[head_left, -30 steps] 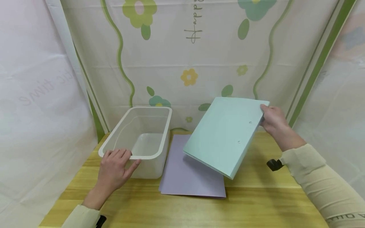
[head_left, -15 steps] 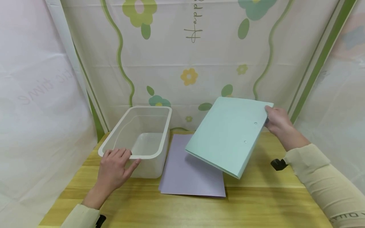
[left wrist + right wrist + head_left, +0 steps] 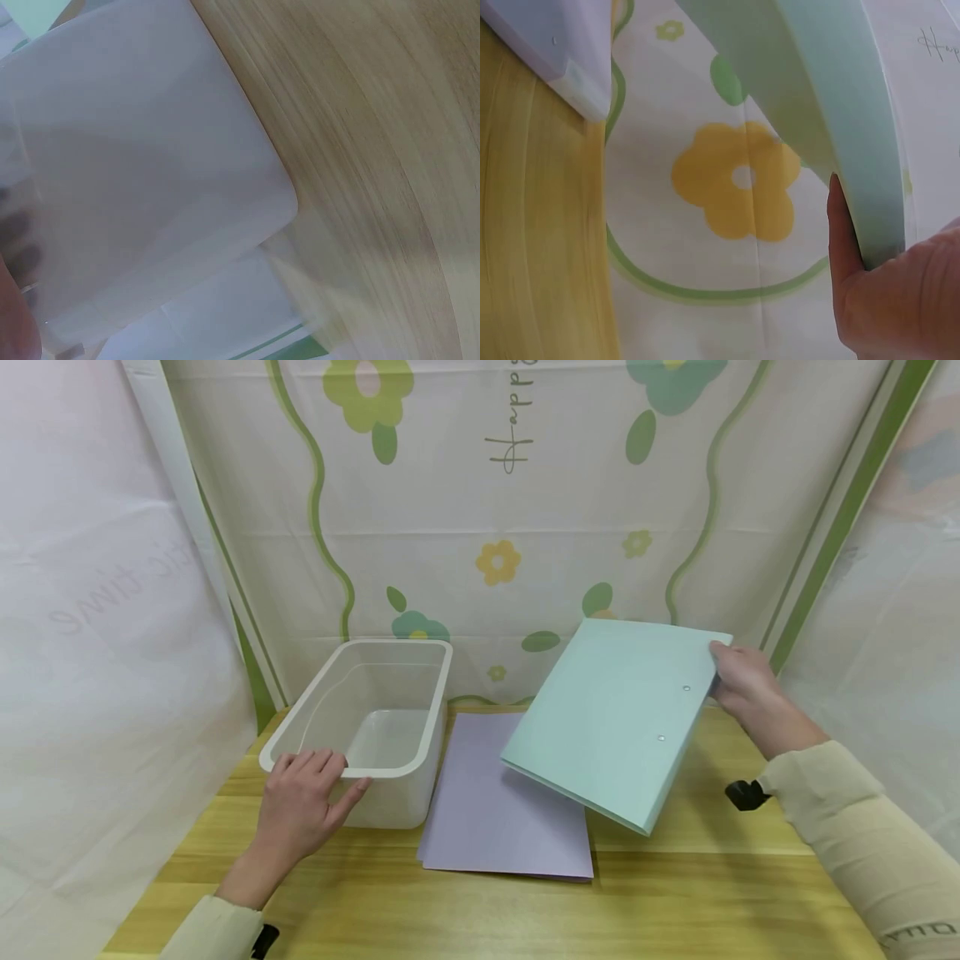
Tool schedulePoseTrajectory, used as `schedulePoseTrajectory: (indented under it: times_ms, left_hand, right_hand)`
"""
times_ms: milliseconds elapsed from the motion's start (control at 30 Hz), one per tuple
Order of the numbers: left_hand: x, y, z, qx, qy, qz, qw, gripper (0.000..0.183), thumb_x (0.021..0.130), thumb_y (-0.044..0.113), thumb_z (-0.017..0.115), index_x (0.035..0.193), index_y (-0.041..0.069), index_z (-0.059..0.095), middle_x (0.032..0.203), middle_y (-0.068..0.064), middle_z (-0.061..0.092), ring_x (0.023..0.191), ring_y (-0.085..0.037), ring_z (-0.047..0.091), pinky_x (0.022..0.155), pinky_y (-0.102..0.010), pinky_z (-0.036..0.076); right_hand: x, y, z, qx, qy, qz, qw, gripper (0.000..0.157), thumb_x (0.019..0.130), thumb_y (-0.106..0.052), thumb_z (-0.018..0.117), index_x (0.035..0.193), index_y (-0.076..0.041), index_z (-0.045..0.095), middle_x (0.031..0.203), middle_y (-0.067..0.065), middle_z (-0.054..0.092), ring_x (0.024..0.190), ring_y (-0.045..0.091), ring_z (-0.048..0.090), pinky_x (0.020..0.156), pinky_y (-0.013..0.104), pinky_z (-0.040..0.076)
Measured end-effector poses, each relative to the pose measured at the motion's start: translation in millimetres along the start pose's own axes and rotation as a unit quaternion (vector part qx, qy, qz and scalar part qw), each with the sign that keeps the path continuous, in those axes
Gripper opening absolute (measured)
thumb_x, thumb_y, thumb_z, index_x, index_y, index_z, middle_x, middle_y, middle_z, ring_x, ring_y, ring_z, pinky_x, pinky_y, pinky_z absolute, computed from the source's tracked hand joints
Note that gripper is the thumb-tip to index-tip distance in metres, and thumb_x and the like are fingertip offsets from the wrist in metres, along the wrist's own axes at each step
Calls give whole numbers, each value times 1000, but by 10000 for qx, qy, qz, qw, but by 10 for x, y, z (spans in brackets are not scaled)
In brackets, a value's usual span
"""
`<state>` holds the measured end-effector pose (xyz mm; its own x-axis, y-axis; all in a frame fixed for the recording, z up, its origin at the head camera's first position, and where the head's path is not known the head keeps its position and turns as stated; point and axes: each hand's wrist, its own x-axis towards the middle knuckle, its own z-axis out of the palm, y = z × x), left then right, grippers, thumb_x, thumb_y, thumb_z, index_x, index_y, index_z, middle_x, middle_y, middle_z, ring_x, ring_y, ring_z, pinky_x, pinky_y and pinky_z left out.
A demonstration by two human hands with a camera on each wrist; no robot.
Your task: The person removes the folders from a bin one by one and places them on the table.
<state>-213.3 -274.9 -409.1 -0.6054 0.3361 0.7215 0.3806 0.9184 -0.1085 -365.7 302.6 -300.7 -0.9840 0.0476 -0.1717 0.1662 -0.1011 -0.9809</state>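
Note:
My right hand grips the far right corner of a mint-green ring binder, thumb on its upper face. The binder is held tilted, its near edge low and two metal rivets showing near the spine. In the right wrist view, fingers lie against the side of the spine. Below and to the left, a lilac binder lies flat on the table, partly covered by the green one in the head view. My left hand holds the near rim of a white plastic bin, fingers hooked over it and thumb along the outside.
The wooden table runs up to a flowered cloth backdrop. Cloth panels also hang at the left and right sides. The bin stands upright at the back left, right beside the lilac binder, with its bare floor showing.
My right hand has drifted to the right with the green binder, uncovering a bit more of the lilac one. The left hand and the bin have stayed in place.

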Motion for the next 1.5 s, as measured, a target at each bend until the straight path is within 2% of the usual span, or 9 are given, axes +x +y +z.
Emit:
schedulePoseTrajectory:
  times_ms: [233, 500, 633, 800, 1167, 1233, 1333, 1400, 1500]
  left_hand:
    - [-3, -3, 6, 10, -38, -10, 10000, 43, 86, 56, 52, 79, 14, 51, 73, 1, 51, 67, -22, 50, 69, -43, 38]
    - [-2, -7, 20, 17, -56, 5, 10000, 43, 86, 57, 52, 79, 14, 51, 73, 2, 51, 68, -22, 51, 69, -43, 38]
    - [-9, -5, 18, 18, -59, 1, 10000, 43, 86, 57, 52, 80, 14, 51, 74, 2, 51, 67, -22, 51, 69, -43, 38]
    - [-3, -10, 20, 1, -28, -5, 10000, 44, 87, 57, 51, 79, 13, 51, 74, 1, 51, 68, -23, 51, 69, -43, 38]
    - [-13, -18, 21, 33, -40, 19, 10000, 44, 87, 57, 51, 79, 14, 50, 73, 1, 50, 68, -22, 51, 69, -43, 38]
    - [-15, -15, 20, 19, -53, 12, 10000, 43, 87, 56, 51, 79, 14, 51, 73, 1, 50, 68, -22, 51, 69, -43, 37]
    - [-12, -13, 19, 10, -52, 5, 10000, 44, 87, 56, 51, 79, 14, 51, 73, 1, 50, 68, -22, 51, 68, -43, 37]
    - [-7, -12, 18, 8, -56, 5, 10000, 44, 87, 57, 51, 79, 13, 51, 73, 1, 50, 68, -22, 51, 69, -43, 38]
    - [3, -12, 16, 23, -41, 14, 10000, 44, 87, 57, 51, 78, 13, 51, 73, 2, 50, 68, -22, 51, 69, -43, 38]
  right_hand:
    - [-7, -11, -139, 80, -34, 125, 9999, 73, 96, -41, 44, 148, -5, 6, 155, 5, 7, 141, 20, 15, 108, 29, 25]
    - [-4, 4, -325, 95, -310, 224, 9992, 77, 96, -42, 43, 148, -8, -2, 157, 0, -3, 143, 18, 5, 110, 31, 19]
    - [1, 22, -409, -70, -367, 253, 9990, 79, 95, -45, 43, 148, -6, -2, 157, 2, -3, 143, 20, 4, 111, 32, 18]
    - [-1, 38, -469, 74, -507, 201, 9985, 77, 97, -42, 40, 147, -4, -5, 156, 4, -6, 142, 21, 2, 111, 34, 16]
    - [-19, 63, -621, -80, -813, 281, 9963, 77, 97, -44, 37, 147, -7, -8, 156, 0, -7, 142, 16, -2, 111, 33, 12]
    - [-19, 67, -662, -71, -857, 279, 9959, 79, 96, -44, 39, 147, -7, -9, 156, -3, -1, 142, 14, -1, 111, 31, 14]
    - [-24, 67, -716, 64, -893, 303, 9955, 81, 95, -43, 44, 147, -7, -7, 149, -4, 17, 141, 10, 4, 106, 24, 28]
    - [-31, 67, -741, 91, -906, 309, 9954, 82, 94, -43, 45, 147, -7, -7, 143, -5, 23, 141, 9, 6, 97, 20, 38]
    - [-45, 65, -772, 152, -910, 336, 9952, 83, 94, -43, 47, 147, -8, -7, 144, -4, 21, 140, 8, 9, 87, 17, 44]
